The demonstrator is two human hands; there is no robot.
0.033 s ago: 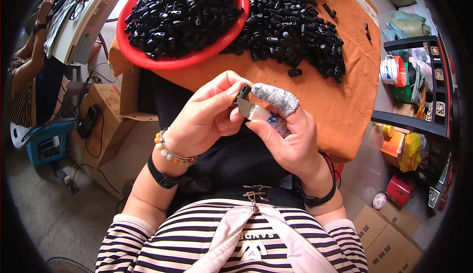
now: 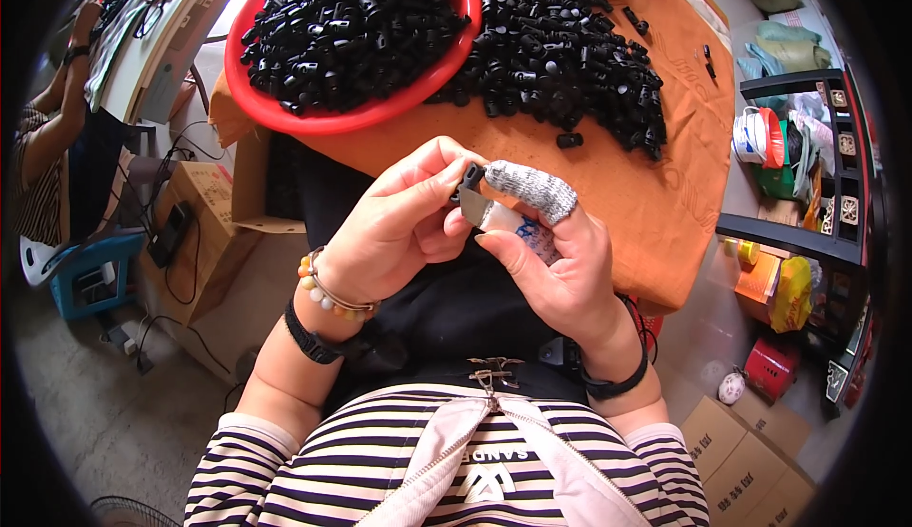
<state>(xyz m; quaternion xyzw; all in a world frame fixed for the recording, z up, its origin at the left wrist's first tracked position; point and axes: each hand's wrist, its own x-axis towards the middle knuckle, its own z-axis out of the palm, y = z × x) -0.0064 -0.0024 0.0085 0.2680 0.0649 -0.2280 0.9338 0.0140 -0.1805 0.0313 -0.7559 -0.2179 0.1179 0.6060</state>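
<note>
My left hand [image 2: 418, 199] is closed, pinching a small black plastic piece [image 2: 470, 177] between thumb and fingertips. In my right hand [image 2: 575, 266] is a short flat metal blade [image 2: 474, 210], whose handle [image 2: 535, 236] looks wrapped in white material with blue marks. A grey knitted finger cover [image 2: 530, 188] sleeves my right index finger. The blade lies right against the black piece, and both hands meet over my lap at the table's near edge. Beyond them stands a red basin [image 2: 380, 116] heaped with black plastic pieces [image 2: 351, 33].
An orange cloth [image 2: 632, 213] covers the table, with a loose pile of black pieces [image 2: 560, 61] right of the basin. A shelf [image 2: 793, 226] with bags and a bucket stands at right, above cardboard boxes [image 2: 741, 460]. At left are a wooden box [image 2: 195, 242], a blue stool [image 2: 90, 280] and another person's arm [image 2: 62, 128].
</note>
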